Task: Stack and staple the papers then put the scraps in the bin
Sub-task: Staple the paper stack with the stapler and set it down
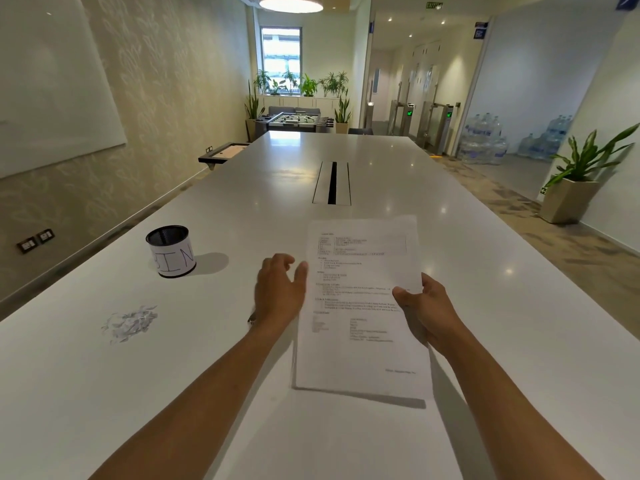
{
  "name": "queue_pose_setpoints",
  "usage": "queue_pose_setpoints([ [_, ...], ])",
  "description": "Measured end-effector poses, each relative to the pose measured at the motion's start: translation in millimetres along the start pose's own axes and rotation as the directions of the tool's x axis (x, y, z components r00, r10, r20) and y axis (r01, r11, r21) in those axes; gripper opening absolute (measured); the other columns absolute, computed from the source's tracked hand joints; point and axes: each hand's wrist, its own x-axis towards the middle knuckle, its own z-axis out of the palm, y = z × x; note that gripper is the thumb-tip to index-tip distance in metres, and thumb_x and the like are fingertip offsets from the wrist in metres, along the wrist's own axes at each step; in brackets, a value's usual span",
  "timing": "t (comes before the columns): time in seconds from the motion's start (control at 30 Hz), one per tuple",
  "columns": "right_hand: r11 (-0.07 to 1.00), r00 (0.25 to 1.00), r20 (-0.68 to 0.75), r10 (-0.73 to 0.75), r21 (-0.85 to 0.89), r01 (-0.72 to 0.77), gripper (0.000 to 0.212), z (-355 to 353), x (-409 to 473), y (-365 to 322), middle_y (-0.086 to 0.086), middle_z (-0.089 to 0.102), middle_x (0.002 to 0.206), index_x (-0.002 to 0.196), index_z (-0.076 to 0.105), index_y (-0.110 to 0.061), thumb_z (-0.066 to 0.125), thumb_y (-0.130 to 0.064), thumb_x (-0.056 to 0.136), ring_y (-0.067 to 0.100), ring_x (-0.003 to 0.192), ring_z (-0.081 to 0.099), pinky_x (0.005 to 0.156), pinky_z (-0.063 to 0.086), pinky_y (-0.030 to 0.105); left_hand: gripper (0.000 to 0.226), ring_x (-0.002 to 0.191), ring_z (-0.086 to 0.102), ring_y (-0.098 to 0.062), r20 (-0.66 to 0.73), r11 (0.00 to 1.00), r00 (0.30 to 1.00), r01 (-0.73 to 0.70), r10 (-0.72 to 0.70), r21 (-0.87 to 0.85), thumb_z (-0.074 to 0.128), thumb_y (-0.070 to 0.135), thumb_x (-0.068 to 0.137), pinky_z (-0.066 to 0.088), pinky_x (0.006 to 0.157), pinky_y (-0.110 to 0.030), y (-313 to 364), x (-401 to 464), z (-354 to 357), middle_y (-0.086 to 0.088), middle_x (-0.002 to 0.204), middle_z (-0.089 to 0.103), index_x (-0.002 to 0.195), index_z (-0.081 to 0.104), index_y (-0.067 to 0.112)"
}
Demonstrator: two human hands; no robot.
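A stack of printed white papers (360, 306) is held upright above the white table (485, 271), its bottom edge near the tabletop. My right hand (426, 310) grips the stack's right edge, thumb on the front. My left hand (278, 289) is at the stack's left edge with its fingers spread and nothing in it. A small dark object (251, 318) peeks out under my left wrist; what it is I cannot tell. A pile of paper scraps (130, 322) lies to the left. Behind it stands a black mesh cup labelled BIN (171, 251).
A cable slot (332, 183) is set into the table's middle, beyond the papers. A whiteboard (45, 81) hangs on the left wall. A potted plant (575, 181) and stacked water bottles (483, 143) stand on the floor at the right.
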Motion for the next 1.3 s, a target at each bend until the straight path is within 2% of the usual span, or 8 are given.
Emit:
queue_pose_setpoints([
  [0.2, 0.887, 0.944, -0.073, -0.323, -0.372, 0.274, 0.031, 25.3, -3.7, -22.5, -0.004, 0.07, 0.106, 0.117, 0.058, -0.026, 0.062, -0.01, 0.091, 0.013, 0.087, 0.07, 0.066, 0.057, 0.021, 0.072, 0.106, 0.058, -0.017, 0.382, 0.934, 0.919, 0.049, 0.096, -0.354, 0.056, 0.065, 0.079, 0.053, 0.09, -0.037, 70.7, -20.2, 1.0, 0.0, 0.126, 0.047, 0.137, 0.036, 0.027],
  [0.4, 0.521, 0.771, 0.099, -0.629, -0.683, 0.512, 0.047, 61.6, -20.3, -19.6, -0.002, 0.073, 0.082, 0.133, 0.057, -0.03, 0.054, -0.006, 0.092, 0.009, 0.062, 0.067, 0.057, 0.054, 0.017, 0.086, 0.1, 0.064, -0.008, 0.369, 0.819, 0.908, 0.052, 0.199, -0.571, 0.058, 0.065, 0.069, 0.057, 0.084, -0.033, 108.5, -31.6, -10.9, 0.019, 0.108, 0.054, 0.14, 0.026, 0.029],
  [0.57, 0.155, 0.599, 0.247, -0.762, -0.829, 0.538, 0.052, 79.3, -28.4, -10.0, 0.008, 0.071, 0.118, 0.138, 0.054, -0.019, 0.057, -0.013, 0.086, 0.024, 0.078, 0.071, 0.058, 0.057, 0.031, 0.017, 0.093, 0.064, -0.005, 0.209, 0.785, 0.974, 0.061, 0.088, -0.616, 0.052, 0.045, 0.094, 0.055, 0.086, -0.033, 111.7, -21.0, -11.2, 0.011, 0.1, 0.066, 0.107, 0.052, 0.034],
  [0.63, 0.108, 0.645, 0.295, -0.705, -0.854, 0.508, 0.061, 82.9, -29.2, -6.6, 0.012, 0.054, 0.143, 0.148, 0.04, -0.021, 0.053, -0.032, 0.09, 0.028, 0.107, 0.068, 0.078, 0.06, 0.04, 0.012, 0.09, 0.065, -0.005, 0.198, 0.749, 0.98, 0.113, 0.024, -0.653, 0.047, 0.037, 0.099, 0.053, 0.083, -0.03, 111.8, -16.4, -17.3, 0.009, 0.099, 0.068, 0.093, 0.057, 0.036],
  [0.77, 0.232, 0.757, 0.363, -0.543, -0.802, 0.551, 0.08, 77.3, -25.5, -6.3, -0.004, 0.024, 0.161, 0.153, 0.023, -0.035, 0.038, -0.073, 0.083, 0.015, 0.146, 0.028, 0.115, 0.023, 0.034, 0.016, 0.093, 0.07, -0.014, 0.219, 0.687, 0.976, 0.143, 0.023, -0.713, 0.048, 0.033, 0.099, 0.056, 0.083, -0.035, 105.1, -3.8, -34.0, 0.003, 0.102, 0.072, 0.102, 0.063, 0.029],
  [1.0, 0.521, 0.589, -0.137, -0.797, -0.649, 0.554, 0.053, 50.9, -4.8, -47.7, -0.01, 0.048, 0.123, 0.128, 0.051, -0.019, 0.064, -0.048, 0.085, 0.009, 0.117, 0.047, 0.101, 0.04, 0.031, 0.016, 0.097, 0.069, -0.017, 0.246, 0.557, 0.967, 0.167, 0.07, -0.813, 0.054, 0.013, 0.095, 0.055, 0.087, -0.033, 94.4, 12.3, -60.6, 0.005, 0.096, 0.075, 0.102, 0.067, 0.021],
  [1.17, 0.874, 0.834, -0.275, -0.478, -0.238, 0.423, 0.038, 30.5, 2.3, -84.7, -0.005, 0.066, 0.113, 0.126, 0.056, -0.021, 0.061, -0.04, 0.093, 0.011, 0.101, 0.065, 0.083, 0.053, 0.026, 0.018, 0.087, 0.07, -0.017, 0.315, 0.679, 0.939, 0.142, 0.136, -0.72, 0.055, 0.016, 0.094, 0.054, 0.08, -0.039, 80.0, 14.2, -65.7, 0.006, 0.09, 0.074, 0.103, 0.067, 0.026],
  [1.3, 0.871, 0.846, -0.209, -0.49, -0.13, 0.473, 0.024, 27.1, 0.7, -87.4, 0.001, 0.073, 0.079, 0.095, 0.07, -0.005, 0.06, -0.027, 0.096, 0.012, 0.069, 0.068, 0.063, 0.054, 0.022, 0.021, 0.089, 0.069, -0.02, 0.318, 0.674, 0.942, 0.166, 0.107, -0.72, 0.057, 0.01, 0.092, 0.053, 0.081, -0.039, 73.3, 14.0, -58.2, 0.003, 0.093, 0.074, 0.103, 0.067, 0.024],
])
